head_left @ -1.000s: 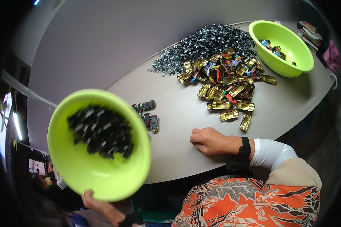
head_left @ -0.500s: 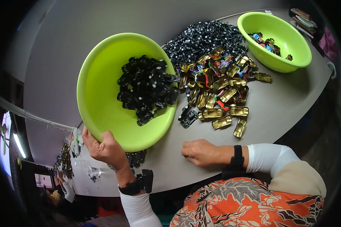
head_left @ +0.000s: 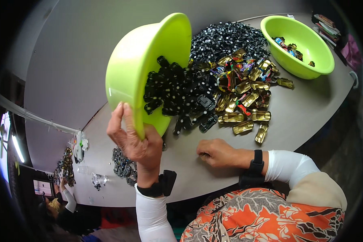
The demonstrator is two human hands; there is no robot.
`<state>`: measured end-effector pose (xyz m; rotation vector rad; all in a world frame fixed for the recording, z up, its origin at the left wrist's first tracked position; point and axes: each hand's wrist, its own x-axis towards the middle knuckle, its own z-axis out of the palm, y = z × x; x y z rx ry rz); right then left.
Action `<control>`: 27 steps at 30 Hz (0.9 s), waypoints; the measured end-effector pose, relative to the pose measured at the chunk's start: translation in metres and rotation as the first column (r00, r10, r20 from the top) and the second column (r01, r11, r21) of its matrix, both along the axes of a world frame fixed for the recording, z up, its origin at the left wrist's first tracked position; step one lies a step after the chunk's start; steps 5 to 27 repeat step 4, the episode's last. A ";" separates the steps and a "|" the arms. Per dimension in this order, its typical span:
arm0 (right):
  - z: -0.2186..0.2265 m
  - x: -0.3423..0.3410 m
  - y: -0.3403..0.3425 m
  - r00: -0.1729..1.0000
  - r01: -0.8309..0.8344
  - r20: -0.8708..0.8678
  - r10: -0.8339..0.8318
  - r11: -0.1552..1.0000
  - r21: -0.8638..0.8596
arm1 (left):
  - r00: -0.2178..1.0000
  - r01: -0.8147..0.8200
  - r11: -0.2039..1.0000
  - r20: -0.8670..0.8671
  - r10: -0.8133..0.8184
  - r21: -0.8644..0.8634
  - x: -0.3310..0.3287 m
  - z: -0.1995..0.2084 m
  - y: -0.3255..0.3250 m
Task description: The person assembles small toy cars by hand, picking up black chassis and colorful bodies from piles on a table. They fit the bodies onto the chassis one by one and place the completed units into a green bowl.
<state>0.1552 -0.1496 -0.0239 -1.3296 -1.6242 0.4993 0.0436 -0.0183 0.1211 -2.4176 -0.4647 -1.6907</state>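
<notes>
My left hand (head_left: 136, 142) grips the rim of a lime-green plastic basin (head_left: 127, 60), which is tipped steeply on its side toward the right. Black toy-car bases (head_left: 177, 90) slide out of it onto the table in a heap, some still inside the basin. Beside that heap lie gold toy-car bodies (head_left: 251, 98), with some multicoloured ones among them. My right hand (head_left: 217, 153) rests on the table in front of the cars with its fingers curled; whatever may be inside is hidden.
A large mound of small black parts (head_left: 230, 40) lies behind the cars. A second green basin (head_left: 288, 66) at the far right holds a few toy cars. More dark car bases (head_left: 124, 165) and a clear cup (head_left: 99, 180) are left of my forearm. Another person's arm (head_left: 69, 197) shows far left.
My left hand has tilted the basin much further and moved it right, and the black bases have spilled onto the table beside the gold cars. My right hand has barely moved.
</notes>
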 end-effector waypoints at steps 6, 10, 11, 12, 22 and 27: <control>0.005 -0.001 0.001 1.000 -0.003 0.007 0.003 0.999 -0.050 | 0.998 -0.022 0.998 -0.049 0.025 0.060 -0.003 0.003 0.002; 0.005 -0.001 0.001 1.000 -0.003 0.007 0.003 0.999 -0.050 | 0.998 -0.022 0.998 -0.049 0.025 0.060 -0.003 0.003 0.002; 0.005 -0.001 0.001 1.000 -0.003 0.007 0.003 0.999 -0.050 | 0.998 -0.022 0.998 -0.049 0.025 0.060 -0.003 0.003 0.002; 0.005 -0.001 0.001 1.000 -0.003 0.007 0.003 0.999 -0.050 | 0.998 -0.022 0.998 -0.049 0.025 0.060 -0.003 0.003 0.002; 0.005 -0.001 0.001 1.000 -0.003 0.007 0.003 0.999 -0.050 | 0.998 -0.022 0.998 -0.049 0.025 0.060 -0.003 0.003 0.002; 0.005 -0.001 0.001 1.000 -0.003 0.007 0.003 0.999 -0.050 | 0.998 -0.022 0.998 -0.049 0.025 0.060 -0.003 0.003 0.002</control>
